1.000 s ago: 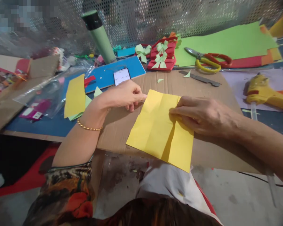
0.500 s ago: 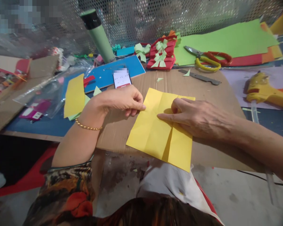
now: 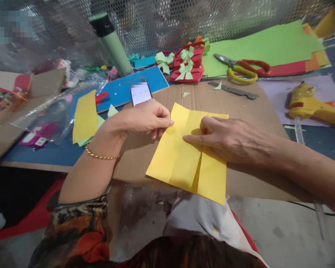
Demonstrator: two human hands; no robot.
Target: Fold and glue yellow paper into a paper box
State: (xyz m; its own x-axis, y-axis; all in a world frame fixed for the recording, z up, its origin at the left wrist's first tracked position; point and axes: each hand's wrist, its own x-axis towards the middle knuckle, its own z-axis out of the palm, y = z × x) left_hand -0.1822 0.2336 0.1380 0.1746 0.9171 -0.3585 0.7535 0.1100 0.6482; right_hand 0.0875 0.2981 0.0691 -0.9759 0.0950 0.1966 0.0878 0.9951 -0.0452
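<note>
A creased sheet of yellow paper lies on the cardboard, its lower edge jutting over the cardboard's front edge. On its right part a folded flap stands slightly raised, leaving a narrow dark gap below my right hand. My left hand is closed, thumb and forefinger pinching the sheet's upper left edge. Across the flap rests my right hand, its thumb stretched over the paper and its forefinger bent down on it. The other right fingers are mostly hidden; the hand grips and presses the paper.
Beyond the cardboard lie scissors, a grey blade, red pieces with pale green bows and green sheets. A yellow glue gun is at right. Toward the left are a phone, a green bottle and yellow scraps.
The view has shifted slightly, so most things sit a little further left. Both hands keep their places on the yellow paper, with no clear change in the fold.
</note>
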